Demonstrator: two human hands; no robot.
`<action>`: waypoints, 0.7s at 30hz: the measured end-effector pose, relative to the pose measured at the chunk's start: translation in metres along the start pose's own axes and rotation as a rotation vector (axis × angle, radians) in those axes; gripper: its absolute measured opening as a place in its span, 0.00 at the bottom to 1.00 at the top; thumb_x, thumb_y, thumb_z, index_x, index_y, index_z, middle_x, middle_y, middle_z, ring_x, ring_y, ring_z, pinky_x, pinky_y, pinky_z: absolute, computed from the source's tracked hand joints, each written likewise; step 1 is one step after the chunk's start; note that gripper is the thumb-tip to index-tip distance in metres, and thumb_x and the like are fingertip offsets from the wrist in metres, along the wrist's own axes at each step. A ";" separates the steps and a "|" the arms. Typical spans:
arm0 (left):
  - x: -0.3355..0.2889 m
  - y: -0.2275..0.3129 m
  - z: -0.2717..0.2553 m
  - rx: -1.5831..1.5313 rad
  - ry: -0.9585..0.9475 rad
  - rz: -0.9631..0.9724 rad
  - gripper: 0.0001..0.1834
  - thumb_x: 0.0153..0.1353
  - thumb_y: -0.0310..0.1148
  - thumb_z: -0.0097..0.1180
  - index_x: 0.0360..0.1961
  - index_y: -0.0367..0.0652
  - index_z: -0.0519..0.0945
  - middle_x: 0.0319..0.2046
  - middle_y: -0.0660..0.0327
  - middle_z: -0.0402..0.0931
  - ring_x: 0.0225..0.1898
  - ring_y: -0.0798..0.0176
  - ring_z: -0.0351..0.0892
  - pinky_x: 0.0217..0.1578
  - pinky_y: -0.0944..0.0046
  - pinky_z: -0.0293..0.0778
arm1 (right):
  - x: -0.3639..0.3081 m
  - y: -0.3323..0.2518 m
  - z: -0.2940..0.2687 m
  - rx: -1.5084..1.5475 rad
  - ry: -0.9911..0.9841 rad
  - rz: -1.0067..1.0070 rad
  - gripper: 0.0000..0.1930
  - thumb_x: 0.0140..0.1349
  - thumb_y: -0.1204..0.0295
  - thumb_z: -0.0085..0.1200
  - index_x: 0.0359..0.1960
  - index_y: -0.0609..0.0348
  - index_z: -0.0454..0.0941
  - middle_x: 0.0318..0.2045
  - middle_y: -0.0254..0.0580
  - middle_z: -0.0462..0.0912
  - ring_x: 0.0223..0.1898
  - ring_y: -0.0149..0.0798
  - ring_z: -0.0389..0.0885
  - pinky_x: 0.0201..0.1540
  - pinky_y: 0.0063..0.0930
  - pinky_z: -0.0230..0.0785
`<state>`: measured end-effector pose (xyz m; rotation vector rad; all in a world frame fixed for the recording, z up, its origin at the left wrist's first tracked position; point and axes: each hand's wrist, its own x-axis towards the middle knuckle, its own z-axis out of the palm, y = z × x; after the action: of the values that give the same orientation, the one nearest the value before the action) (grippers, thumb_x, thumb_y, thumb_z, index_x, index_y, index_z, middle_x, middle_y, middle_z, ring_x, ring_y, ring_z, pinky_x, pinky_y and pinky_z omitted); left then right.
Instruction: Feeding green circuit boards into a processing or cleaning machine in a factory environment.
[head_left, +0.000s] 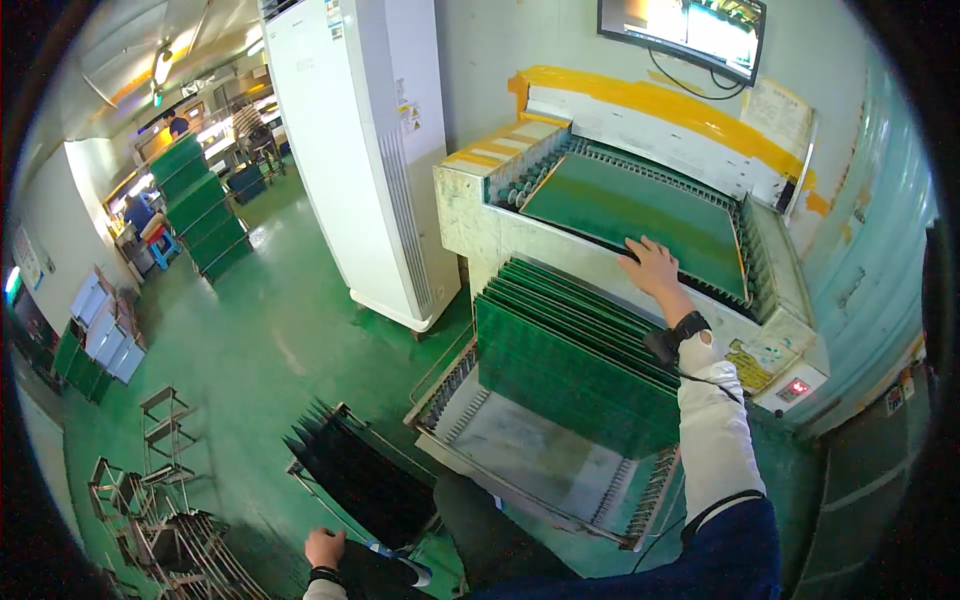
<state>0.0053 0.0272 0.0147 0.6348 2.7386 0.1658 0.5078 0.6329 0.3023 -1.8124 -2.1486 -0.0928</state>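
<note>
Two bare hands in view. Nearest, bottom of the frame, left of centre: left hand (325,548), low down, fingers curled. No item seen in it; inside of the grip hidden, so cannot tell whether it is empty. Just to its upper right in the frame: dark sheets (365,480), on edge in a stand, tops fanned unevenly.

Lower centre: low rack (505,440), base plate partly bare, coil-like dividers (640,505) along its edge. Green panels (570,380) stand on edge there, close-set, roughly parallel.

Right of centre: right hand (655,268), fingers spread and unclenched over the near edge of the flat green panel (630,210); contact appears light, nothing gripped. Black wristband (688,328) with loose cord (722,388). Panel lies in the upper right of the frame, within the bed of the pale machine (460,215), rollers (520,185) along its left side.

Handling notes (judgement): light, flat fingers at the border should mark the face less than a pinch. Keep panel square to the roller rows so no corner catches. Keep cord and fingertips off the rollers. Any lift would want both hands, at opposite edges.

Farther: white cabinet (330,130), top centre; green stack (205,215), upper left.
</note>
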 end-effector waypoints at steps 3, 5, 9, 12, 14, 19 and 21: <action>0.000 -0.001 0.000 -0.007 0.001 0.017 0.20 0.44 0.49 0.61 0.28 0.41 0.85 0.32 0.47 0.82 0.37 0.44 0.82 0.41 0.49 0.78 | 0.008 0.001 -0.001 0.014 -0.019 0.001 0.32 0.60 0.40 0.48 0.64 0.34 0.69 0.69 0.42 0.61 0.69 0.54 0.56 0.67 0.59 0.48; 0.002 -0.008 0.005 0.012 0.009 0.008 0.22 0.45 0.50 0.64 0.30 0.41 0.85 0.32 0.48 0.83 0.37 0.45 0.83 0.41 0.51 0.78 | 0.013 -0.001 -0.003 0.016 -0.027 0.005 0.32 0.60 0.39 0.48 0.64 0.35 0.69 0.69 0.42 0.61 0.69 0.54 0.56 0.67 0.59 0.48; 0.006 -0.012 0.011 0.042 0.009 0.003 0.23 0.46 0.52 0.65 0.31 0.41 0.85 0.33 0.49 0.83 0.38 0.47 0.83 0.41 0.52 0.78 | 0.021 0.003 -0.004 0.003 -0.061 0.017 0.33 0.60 0.38 0.47 0.65 0.35 0.68 0.69 0.42 0.60 0.69 0.54 0.55 0.67 0.58 0.48; 0.005 -0.015 0.012 0.063 0.004 0.022 0.23 0.47 0.53 0.64 0.32 0.42 0.85 0.33 0.49 0.83 0.39 0.46 0.83 0.42 0.51 0.77 | 0.025 0.004 -0.002 -0.003 -0.068 0.008 0.33 0.60 0.39 0.47 0.65 0.36 0.67 0.69 0.42 0.60 0.69 0.54 0.55 0.67 0.58 0.48; 0.005 -0.011 0.010 0.061 -0.002 0.023 0.24 0.47 0.53 0.64 0.32 0.42 0.85 0.34 0.49 0.83 0.39 0.46 0.83 0.42 0.51 0.77 | 0.026 0.010 -0.004 0.000 -0.062 0.015 0.33 0.60 0.39 0.46 0.65 0.36 0.68 0.69 0.42 0.60 0.69 0.54 0.56 0.67 0.59 0.48; 0.003 -0.012 0.009 0.015 0.024 0.018 0.20 0.44 0.48 0.60 0.27 0.41 0.86 0.32 0.47 0.82 0.38 0.43 0.82 0.42 0.49 0.78 | 0.020 0.007 -0.010 -0.001 -0.067 0.062 0.32 0.61 0.40 0.46 0.64 0.39 0.69 0.69 0.42 0.61 0.69 0.54 0.57 0.66 0.59 0.49; 0.002 -0.012 0.008 0.028 0.040 -0.008 0.20 0.44 0.48 0.60 0.28 0.41 0.86 0.32 0.46 0.82 0.38 0.43 0.82 0.43 0.49 0.78 | 0.011 0.003 -0.011 0.010 -0.048 0.066 0.32 0.62 0.41 0.46 0.63 0.42 0.70 0.68 0.43 0.62 0.68 0.54 0.58 0.66 0.61 0.50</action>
<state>0.0018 0.0177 0.0042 0.6340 2.7866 0.1404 0.5114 0.6411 0.3159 -1.8963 -2.1145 -0.0231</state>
